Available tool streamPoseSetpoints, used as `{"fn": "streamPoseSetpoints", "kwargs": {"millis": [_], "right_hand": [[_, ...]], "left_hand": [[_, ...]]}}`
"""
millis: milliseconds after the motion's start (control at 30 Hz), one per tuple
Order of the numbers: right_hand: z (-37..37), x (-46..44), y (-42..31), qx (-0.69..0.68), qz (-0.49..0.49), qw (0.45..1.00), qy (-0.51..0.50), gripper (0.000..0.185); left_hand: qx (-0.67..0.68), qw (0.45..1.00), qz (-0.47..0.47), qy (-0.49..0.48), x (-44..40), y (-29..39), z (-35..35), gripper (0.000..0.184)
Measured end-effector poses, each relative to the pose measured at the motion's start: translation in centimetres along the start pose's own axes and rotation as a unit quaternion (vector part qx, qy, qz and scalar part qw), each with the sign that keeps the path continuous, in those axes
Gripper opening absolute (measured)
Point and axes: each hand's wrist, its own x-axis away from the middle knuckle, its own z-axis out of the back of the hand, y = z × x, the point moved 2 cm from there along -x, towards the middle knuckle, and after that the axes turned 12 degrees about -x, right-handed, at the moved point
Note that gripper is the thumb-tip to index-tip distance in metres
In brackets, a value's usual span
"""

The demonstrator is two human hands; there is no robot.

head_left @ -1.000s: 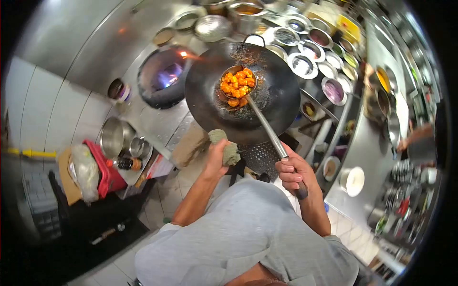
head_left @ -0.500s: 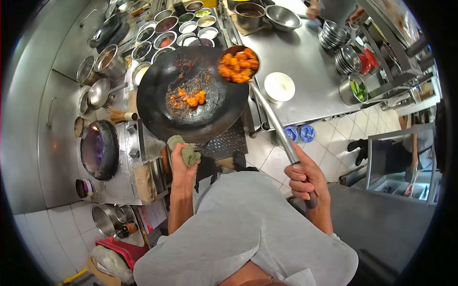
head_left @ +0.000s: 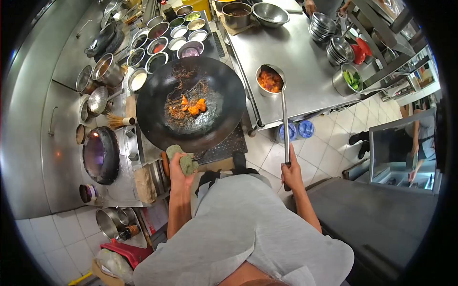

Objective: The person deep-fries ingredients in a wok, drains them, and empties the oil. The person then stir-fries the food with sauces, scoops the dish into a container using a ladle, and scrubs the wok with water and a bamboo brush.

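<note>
My left hand (head_left: 179, 167) is closed round a folded green cloth (head_left: 187, 164) at the near rim of the black wok (head_left: 148, 109). A few orange, sauce-coated chunks (head_left: 194, 108) and browned residue lie in the wok. My right hand (head_left: 292, 172) grips the dark handle end of a long steel ladle (head_left: 285, 119). The ladle's head is tipped over a white bowl (head_left: 263, 90) on the steel counter, covering part of it. Orange-red food (head_left: 270, 81) shows in the bowl beneath the ladle; how much is still in the ladle is hidden.
Several small ingredient tins (head_left: 178, 43) stand beyond the wok. On the steel counter (head_left: 305, 62) are a steel mixing bowl (head_left: 270, 13), stacked metal bowls (head_left: 323, 26) and a pot of green vegetables (head_left: 352, 80). A second wok (head_left: 100, 155) sits at left. Another person's hand (head_left: 310, 6) shows at the back.
The full ladle has moved right and down from beside the wok to the white bowl and tipped, with food now in the bowl. The wok has shifted slightly nearer me.
</note>
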Motion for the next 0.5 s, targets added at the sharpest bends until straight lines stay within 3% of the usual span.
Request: {"fn": "streamPoseSetpoints", "kwargs": {"millis": [267,500], "right_hand": [[-0.3,-1.0,-1.0,0.166,0.064,0.982,0.066,0.082],[-0.9,0.5,-3.3,0.169,0.088,0.979,0.07,0.082]], "left_hand": [[0.0,1.0,0.005,-0.004,0.6,-0.2,2.9,0.009],[0.001,1.0,-0.003,-0.017,1.3,0.0,4.0,0.008]]}}
